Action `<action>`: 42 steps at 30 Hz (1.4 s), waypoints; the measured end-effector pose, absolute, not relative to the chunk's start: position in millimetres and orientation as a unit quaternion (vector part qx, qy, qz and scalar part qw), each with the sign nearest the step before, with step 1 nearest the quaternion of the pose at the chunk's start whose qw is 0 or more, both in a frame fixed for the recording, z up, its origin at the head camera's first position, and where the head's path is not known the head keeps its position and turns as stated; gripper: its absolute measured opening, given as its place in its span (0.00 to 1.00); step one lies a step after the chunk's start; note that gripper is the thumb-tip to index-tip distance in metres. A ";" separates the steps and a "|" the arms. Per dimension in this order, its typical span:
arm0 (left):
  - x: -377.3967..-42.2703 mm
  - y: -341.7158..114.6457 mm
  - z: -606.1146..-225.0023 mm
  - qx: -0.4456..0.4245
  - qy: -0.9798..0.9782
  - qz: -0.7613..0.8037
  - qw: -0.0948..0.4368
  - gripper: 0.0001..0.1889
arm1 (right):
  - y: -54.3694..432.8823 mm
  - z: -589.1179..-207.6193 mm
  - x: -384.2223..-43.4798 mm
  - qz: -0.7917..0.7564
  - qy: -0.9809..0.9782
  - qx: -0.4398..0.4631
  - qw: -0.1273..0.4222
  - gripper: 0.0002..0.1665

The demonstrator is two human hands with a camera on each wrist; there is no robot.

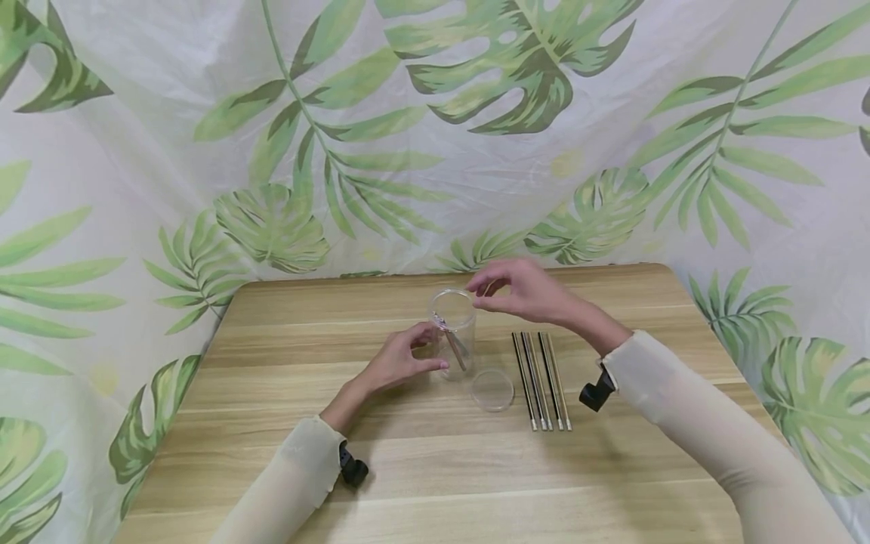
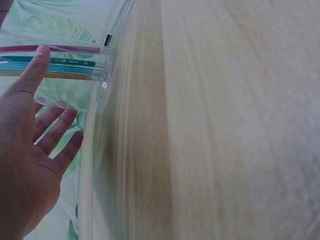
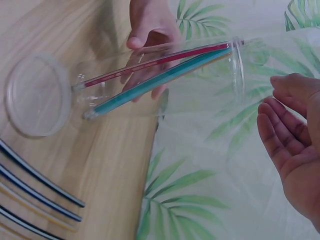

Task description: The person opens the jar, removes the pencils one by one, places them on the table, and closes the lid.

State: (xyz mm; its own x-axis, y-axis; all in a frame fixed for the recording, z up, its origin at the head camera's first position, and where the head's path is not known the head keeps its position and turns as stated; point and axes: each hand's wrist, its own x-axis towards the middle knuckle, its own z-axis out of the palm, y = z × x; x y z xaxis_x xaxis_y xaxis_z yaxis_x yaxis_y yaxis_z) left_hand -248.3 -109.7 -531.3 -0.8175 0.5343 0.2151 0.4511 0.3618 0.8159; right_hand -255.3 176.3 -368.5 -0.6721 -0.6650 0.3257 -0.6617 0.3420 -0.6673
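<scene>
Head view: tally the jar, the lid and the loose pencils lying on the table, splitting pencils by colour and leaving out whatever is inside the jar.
Clear jar: 1
Round lid: 1
Dark loose pencils: 3
Yellowish loose pencils: 2
Total: 7

From my remote seat I have the cream-sleeved left arm (image 1: 285,476) slanting forward and inward, its bare left grip (image 1: 397,359) low, thumb spread from gently curved fingers. The cream-sleeved right arm (image 1: 714,431) reaches in farther; my bare right grip (image 1: 519,291) hangs higher, slightly blurred, fingers loosely bent, thumb apart.
</scene>
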 end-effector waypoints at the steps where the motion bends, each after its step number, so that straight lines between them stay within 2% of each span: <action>1: -248.2 -109.7 -531.4 0.299 0.823 0.481 0.044 0.34 | 173.9 -367.2 -256.1 -0.399 0.819 -0.412 0.004 0.11; 22: -248.8 -110.6 -530.7 0.305 0.814 0.491 0.045 0.30 | 137.4 -355.1 -271.5 -0.317 0.803 -0.491 0.115 0.09; 33: -248.6 -110.5 -530.3 0.305 0.818 0.486 0.050 0.30 | 127.9 -356.3 -276.0 -0.293 0.809 -0.494 0.129 0.06; 42: -248.9 -110.2 -531.0 0.303 0.818 0.486 0.045 0.30 | 125.9 -361.8 -276.4 -0.314 0.804 -0.493 0.112 0.05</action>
State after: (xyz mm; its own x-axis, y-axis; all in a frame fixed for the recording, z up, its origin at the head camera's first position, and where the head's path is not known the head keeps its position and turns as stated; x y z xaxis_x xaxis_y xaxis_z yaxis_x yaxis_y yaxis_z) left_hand -248.9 -110.2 -531.0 -0.8121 0.5402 0.2208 0.4520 0.3428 0.8235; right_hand -276.4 125.9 -361.8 -0.4887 -0.8626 0.1306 -0.7224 0.3162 -0.6150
